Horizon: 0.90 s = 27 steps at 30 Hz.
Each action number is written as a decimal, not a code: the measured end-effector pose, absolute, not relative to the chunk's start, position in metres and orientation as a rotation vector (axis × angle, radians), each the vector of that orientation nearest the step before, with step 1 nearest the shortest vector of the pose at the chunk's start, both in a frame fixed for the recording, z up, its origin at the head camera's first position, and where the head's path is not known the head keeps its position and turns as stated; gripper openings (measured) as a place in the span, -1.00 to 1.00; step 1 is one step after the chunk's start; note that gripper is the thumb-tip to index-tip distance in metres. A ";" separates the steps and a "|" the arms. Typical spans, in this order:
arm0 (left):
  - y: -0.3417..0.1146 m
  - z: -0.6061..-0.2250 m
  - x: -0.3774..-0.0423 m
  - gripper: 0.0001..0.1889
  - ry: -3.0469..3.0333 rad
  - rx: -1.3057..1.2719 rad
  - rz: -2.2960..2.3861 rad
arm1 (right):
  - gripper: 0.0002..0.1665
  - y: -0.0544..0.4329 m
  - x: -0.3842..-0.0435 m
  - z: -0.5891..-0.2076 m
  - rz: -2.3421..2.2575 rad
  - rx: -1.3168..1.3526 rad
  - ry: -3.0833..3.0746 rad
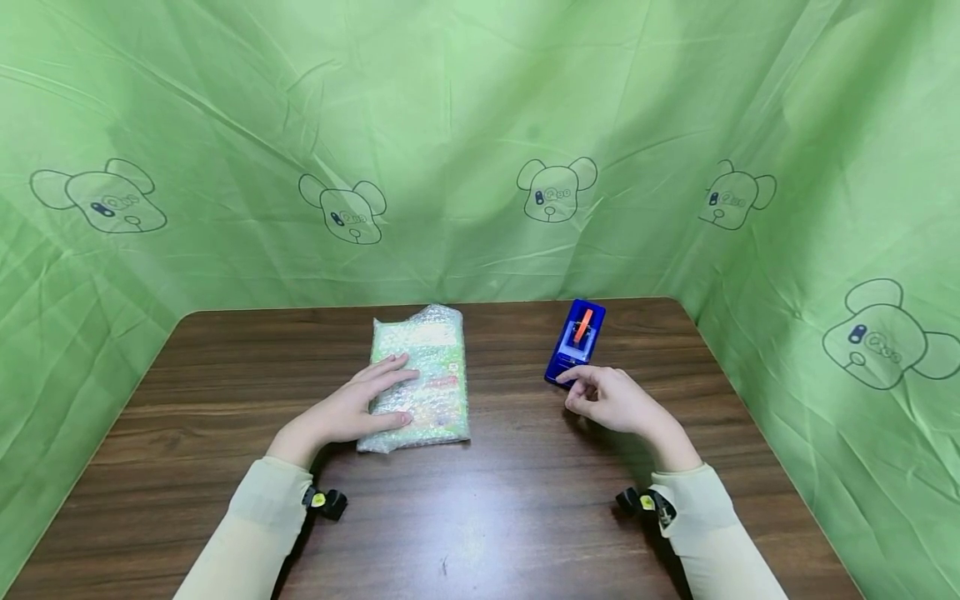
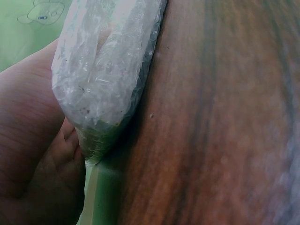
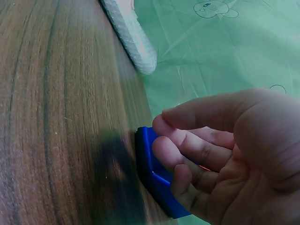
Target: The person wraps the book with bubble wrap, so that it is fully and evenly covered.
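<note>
A flat, book-like package in bubble wrap (image 1: 431,346), with a green printed cover, lies on the left half of the table. Across its left side my left hand (image 1: 360,404) rests with fingers and thumb spread. The left wrist view shows the bubble-wrapped edge (image 2: 105,70) close up beside the palm. Further right lies a narrow blue plastic case (image 1: 566,343) with an orange strip (image 1: 582,327) on its top. My right hand (image 1: 615,400) is at the near end of this case, fingers loosely bent and index fingertip over its edge. That hand grips nothing.
The brown wood-grain table (image 1: 480,517) carries both things, which sit apart toward its back edge. Green cloth (image 1: 465,125) with outlined animal heads hangs behind and along both sides. A small black camera is strapped at each wrist.
</note>
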<state>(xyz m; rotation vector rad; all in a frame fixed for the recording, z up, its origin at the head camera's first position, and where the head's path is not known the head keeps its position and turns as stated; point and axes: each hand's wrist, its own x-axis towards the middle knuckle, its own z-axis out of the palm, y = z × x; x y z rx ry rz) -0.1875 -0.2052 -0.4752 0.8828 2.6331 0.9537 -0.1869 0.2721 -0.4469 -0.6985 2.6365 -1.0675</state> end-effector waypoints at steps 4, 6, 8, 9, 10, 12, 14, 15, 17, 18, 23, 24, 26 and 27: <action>-0.206 -0.476 -0.188 -0.23 2.635 0.884 0.955 | -0.67 0.271 -0.186 -0.447 -1.064 -0.710 2.660; -0.206 -0.476 -0.188 -0.23 2.633 0.884 0.958 | -0.69 0.270 -0.186 -0.447 -1.070 -0.717 2.660; -0.206 -0.476 -0.188 -0.23 2.632 0.882 0.960 | -0.72 0.269 -0.185 -0.446 -1.072 -0.719 2.660; -0.206 -0.476 -0.188 -0.23 2.633 0.881 0.960 | -0.74 0.269 -0.185 -0.445 -1.079 -0.721 2.656; -0.206 -0.476 -0.188 -0.23 2.633 0.880 0.958 | -0.74 0.269 -0.185 -0.445 -1.087 -0.721 2.650; -0.206 -0.476 -0.188 -0.24 2.634 0.876 0.958 | -0.76 0.269 -0.185 -0.444 -1.095 -0.709 2.642; -0.206 -0.476 -0.188 -0.24 2.635 0.875 0.959 | -0.76 0.269 -0.185 -0.444 -1.105 -0.701 2.628; -0.206 -0.476 -0.188 -0.24 2.637 0.876 0.957 | -0.76 0.268 -0.185 -0.444 -1.110 -0.699 2.620; -0.206 -0.477 -0.188 -0.24 2.640 0.878 0.954 | -0.77 0.267 -0.185 -0.443 -1.125 -0.700 2.603; -0.206 -0.476 -0.188 -0.24 2.640 0.880 0.953 | -0.78 0.267 -0.185 -0.443 -1.132 -0.715 2.595; -0.205 -0.475 -0.187 -0.24 2.632 0.881 0.962 | -0.80 0.263 -0.185 -0.444 -1.142 -0.798 2.551; -0.205 -0.474 -0.187 -0.24 2.630 0.882 0.965 | -0.80 0.262 -0.185 -0.445 -1.137 -0.809 2.539; -0.204 -0.474 -0.187 -0.24 2.629 0.883 0.970 | -0.79 0.260 -0.185 -0.447 -1.134 -0.813 2.517; -0.204 -0.475 -0.187 -0.24 2.630 0.884 0.968 | -0.79 0.259 -0.185 -0.447 -1.128 -0.815 2.515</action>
